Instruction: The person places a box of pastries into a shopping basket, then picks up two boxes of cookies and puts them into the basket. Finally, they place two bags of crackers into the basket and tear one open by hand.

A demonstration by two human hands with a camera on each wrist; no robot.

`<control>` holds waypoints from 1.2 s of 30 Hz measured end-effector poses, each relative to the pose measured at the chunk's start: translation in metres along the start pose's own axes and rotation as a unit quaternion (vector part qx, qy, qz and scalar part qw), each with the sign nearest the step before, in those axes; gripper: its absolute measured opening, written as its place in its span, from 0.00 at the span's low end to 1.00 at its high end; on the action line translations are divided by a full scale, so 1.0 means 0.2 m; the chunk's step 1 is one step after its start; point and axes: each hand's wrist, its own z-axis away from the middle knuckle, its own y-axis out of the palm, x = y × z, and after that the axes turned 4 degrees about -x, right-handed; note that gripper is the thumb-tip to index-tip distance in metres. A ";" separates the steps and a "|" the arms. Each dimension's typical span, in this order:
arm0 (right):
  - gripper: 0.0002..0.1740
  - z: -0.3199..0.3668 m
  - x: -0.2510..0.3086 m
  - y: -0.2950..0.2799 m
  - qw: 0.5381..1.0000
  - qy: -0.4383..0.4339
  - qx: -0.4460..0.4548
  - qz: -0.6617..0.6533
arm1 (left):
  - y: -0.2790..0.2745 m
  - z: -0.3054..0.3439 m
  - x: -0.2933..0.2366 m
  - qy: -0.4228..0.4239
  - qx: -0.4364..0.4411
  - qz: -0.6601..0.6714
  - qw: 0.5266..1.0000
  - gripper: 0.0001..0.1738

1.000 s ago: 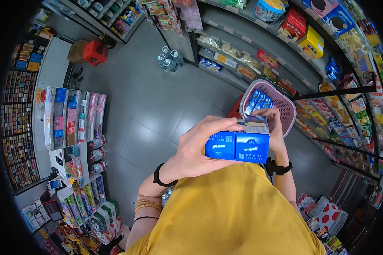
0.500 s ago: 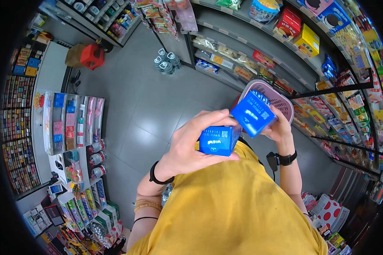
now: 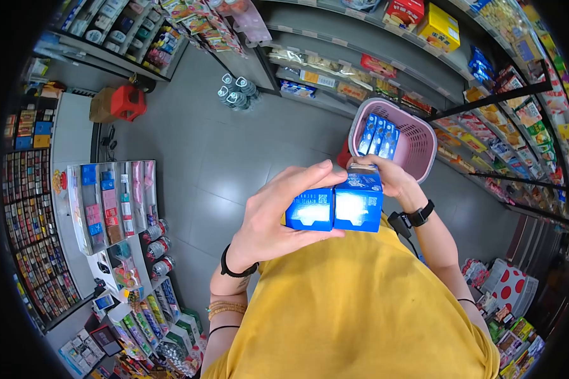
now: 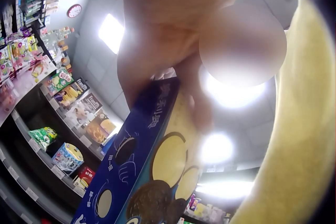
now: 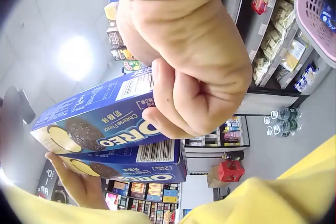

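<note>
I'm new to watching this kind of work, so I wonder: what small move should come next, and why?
Perhaps the right hand should square its blue rectangular cardboard Oreo box against the matching blue box in the left hand: they sit side by side, but slightly askew.

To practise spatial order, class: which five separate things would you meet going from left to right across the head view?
Red stool, bottles on the floor, left blue box, right blue box, red-dotted white package.
</note>
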 end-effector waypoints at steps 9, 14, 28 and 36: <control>0.17 -0.07 -0.06 -0.04 1.000 0.011 -0.010 0.026 | 0.04 0.01 0.02 -0.004 -0.010 -0.001 1.000 0.48; 0.25 -0.02 -0.05 0.05 0.990 -0.087 0.004 0.110 | 0.04 0.01 0.02 0.022 -0.020 0.006 1.000 0.46; 0.46 0.14 -0.05 0.17 0.806 -0.398 0.013 0.437 | 0.02 0.02 0.00 -0.009 -0.037 -0.057 0.998 0.50; 0.33 0.12 -0.10 0.18 0.781 -0.437 -0.052 0.442 | 0.04 0.03 -0.01 0.000 -0.027 -0.059 0.998 0.53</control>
